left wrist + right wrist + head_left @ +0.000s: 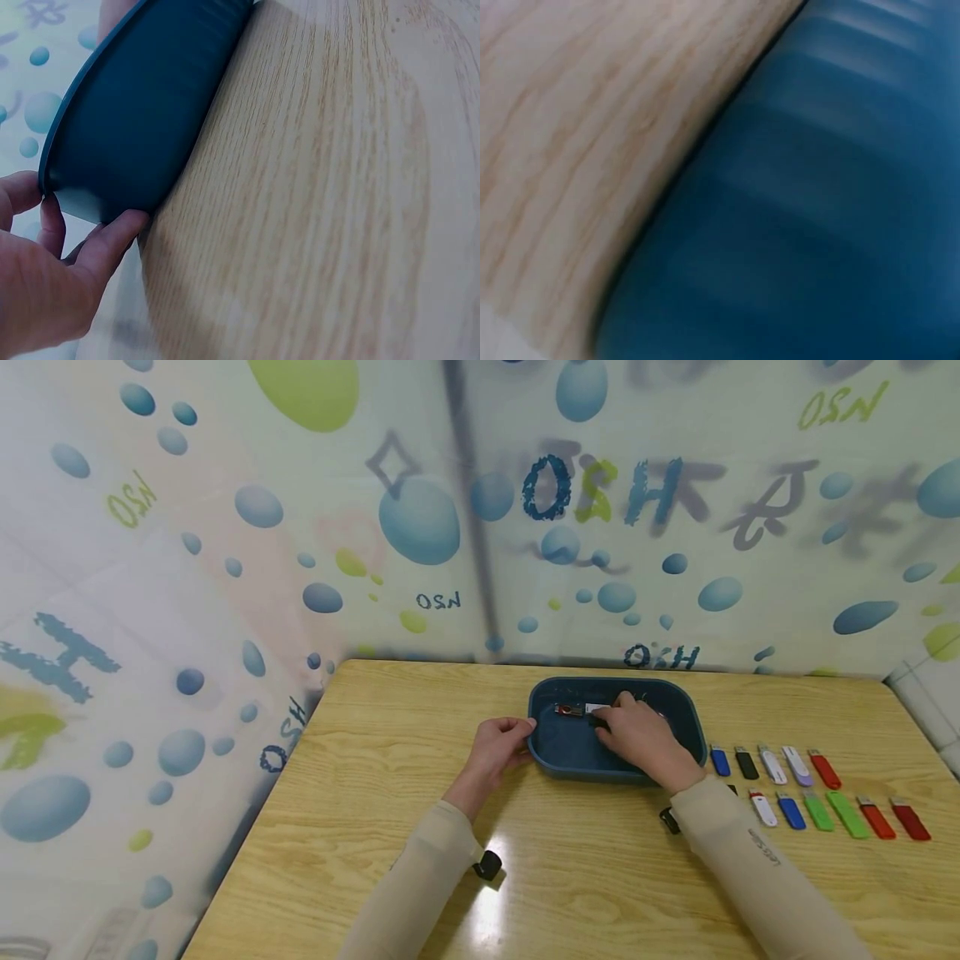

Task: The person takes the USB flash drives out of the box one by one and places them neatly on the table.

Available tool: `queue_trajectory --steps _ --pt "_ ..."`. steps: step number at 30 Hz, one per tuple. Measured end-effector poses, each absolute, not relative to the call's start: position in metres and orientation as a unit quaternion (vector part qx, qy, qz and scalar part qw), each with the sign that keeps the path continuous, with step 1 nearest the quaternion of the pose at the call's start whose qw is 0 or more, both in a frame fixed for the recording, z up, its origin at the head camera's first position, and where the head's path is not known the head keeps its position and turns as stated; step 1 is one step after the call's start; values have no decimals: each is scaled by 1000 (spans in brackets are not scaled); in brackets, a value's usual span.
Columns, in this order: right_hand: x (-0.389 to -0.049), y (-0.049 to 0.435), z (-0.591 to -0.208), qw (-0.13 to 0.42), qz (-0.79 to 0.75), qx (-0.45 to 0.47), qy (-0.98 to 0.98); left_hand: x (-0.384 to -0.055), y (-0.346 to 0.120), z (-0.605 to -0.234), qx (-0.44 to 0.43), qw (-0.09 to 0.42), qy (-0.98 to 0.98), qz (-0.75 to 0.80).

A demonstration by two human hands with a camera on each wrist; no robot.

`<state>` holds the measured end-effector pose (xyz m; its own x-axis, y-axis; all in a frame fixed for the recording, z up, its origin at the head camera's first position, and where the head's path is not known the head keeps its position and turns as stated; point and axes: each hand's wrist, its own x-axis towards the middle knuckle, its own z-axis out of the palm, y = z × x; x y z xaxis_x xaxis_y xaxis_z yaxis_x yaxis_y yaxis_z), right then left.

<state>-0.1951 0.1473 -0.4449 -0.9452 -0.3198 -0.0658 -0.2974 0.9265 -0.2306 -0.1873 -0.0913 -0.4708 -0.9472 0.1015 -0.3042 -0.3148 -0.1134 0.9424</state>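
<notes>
A dark blue plastic tray (570,752) stands on the table, its left end gripped by my left hand (497,743). In the left wrist view the thumb is at the tray's rim, while other fingers (112,236) of the left hand (45,289) lie against its wall lower down. My right hand (641,735) reaches inside the tray, index fingertip at a white USB stick (594,708) and thumb apart below it. Left of that stick lies a reddish-brown USB stick (568,710). The right wrist view shows the tray's outer wall (795,225), blurred, and no hand.
Right of the tray, several USB sticks lie in two rows on the wooden table (375,760), among them a purple-white one (797,766), a green one (847,814) and a dark red one (911,819). A patterned curtain (420,627) hangs behind the table.
</notes>
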Motion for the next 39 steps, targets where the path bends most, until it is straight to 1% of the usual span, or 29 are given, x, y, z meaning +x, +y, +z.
queue_trajectory --steps 14,22,26,33,39 --pt "-193 154 -446 57 -149 -161 974 -188 -92 -470 -88 144 649 742" --pt "-195 151 -449 29 -138 -71 987 -186 -92 -468 -85 143 651 740" --pt "-197 149 -449 39 -132 -46 989 -186 -91 -469 -84 143 652 740" --pt "-199 151 -452 38 -129 -67 989 -186 -90 -469 -84 144 649 742" --pt "-202 152 -451 60 -141 -66 986 -186 -91 -470 -84 141 651 741"
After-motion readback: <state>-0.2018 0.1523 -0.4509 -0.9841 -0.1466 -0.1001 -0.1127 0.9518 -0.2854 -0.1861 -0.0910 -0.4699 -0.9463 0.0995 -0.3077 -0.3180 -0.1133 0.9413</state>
